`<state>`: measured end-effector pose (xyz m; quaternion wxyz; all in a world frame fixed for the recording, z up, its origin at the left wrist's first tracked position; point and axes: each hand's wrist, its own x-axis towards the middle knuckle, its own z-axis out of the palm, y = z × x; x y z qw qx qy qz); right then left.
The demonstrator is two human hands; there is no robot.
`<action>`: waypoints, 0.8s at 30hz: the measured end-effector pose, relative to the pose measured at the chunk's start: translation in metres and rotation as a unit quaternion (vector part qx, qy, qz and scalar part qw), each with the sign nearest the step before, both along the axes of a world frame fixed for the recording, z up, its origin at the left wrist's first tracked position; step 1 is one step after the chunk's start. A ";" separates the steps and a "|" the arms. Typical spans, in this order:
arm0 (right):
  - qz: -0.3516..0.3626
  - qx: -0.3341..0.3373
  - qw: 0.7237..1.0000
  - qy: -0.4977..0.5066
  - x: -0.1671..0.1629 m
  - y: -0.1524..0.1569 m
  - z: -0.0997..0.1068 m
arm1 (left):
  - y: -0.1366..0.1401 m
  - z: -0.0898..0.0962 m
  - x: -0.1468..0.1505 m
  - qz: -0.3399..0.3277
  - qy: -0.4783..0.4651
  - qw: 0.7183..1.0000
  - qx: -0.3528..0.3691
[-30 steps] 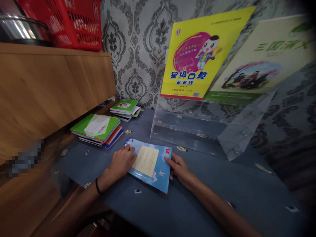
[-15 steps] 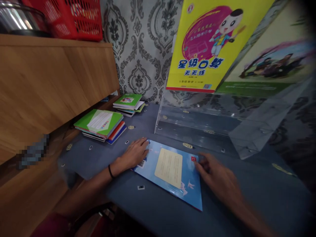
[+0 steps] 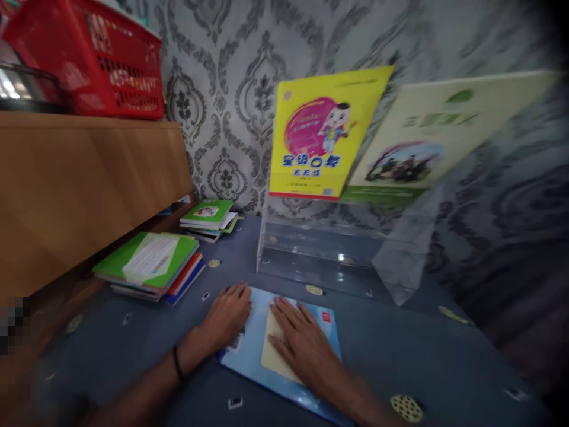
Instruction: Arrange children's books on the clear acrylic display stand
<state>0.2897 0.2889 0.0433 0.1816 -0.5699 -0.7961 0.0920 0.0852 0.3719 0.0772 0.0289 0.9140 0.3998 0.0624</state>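
Sky-blue, thin paperback book [image 3: 255, 351] with a cream panel lies flat at lower centre of the frame. My left hand [image 3: 227, 316] rests over its left end, my right hand [image 3: 304, 349] across the panel; fingers extended, neither clamped. On this blue-grey counter [image 3: 391, 350], I'd press both palms evenly, lest it skew.

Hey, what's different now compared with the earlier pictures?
The blue book has shifted right along the table since the first picture. The right hand has left its right edge and moved left, now lying over the pale panel. The left hand stays on the left end. The yellow book, clear stand and piles haven't moved.
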 end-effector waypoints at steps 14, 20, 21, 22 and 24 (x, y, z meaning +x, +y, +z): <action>-0.238 0.050 0.969 0.047 0.127 -0.021 0.039 | 0.034 -0.036 -0.003 -0.027 0.024 0.999 0.027; -0.290 0.249 0.899 0.213 0.223 0.006 0.146 | 0.045 0.093 0.063 -0.084 -0.090 0.985 0.119; -0.295 0.275 0.879 0.254 0.234 0.012 0.166 | 0.046 0.123 0.081 -0.107 -0.120 0.973 0.163; -0.296 0.289 0.865 0.283 0.243 0.019 0.185 | 0.046 0.154 0.100 -0.127 -0.144 0.959 0.209; -0.263 0.293 0.857 0.332 0.256 0.033 0.219 | 0.045 0.212 0.139 -0.154 -0.169 0.926 0.301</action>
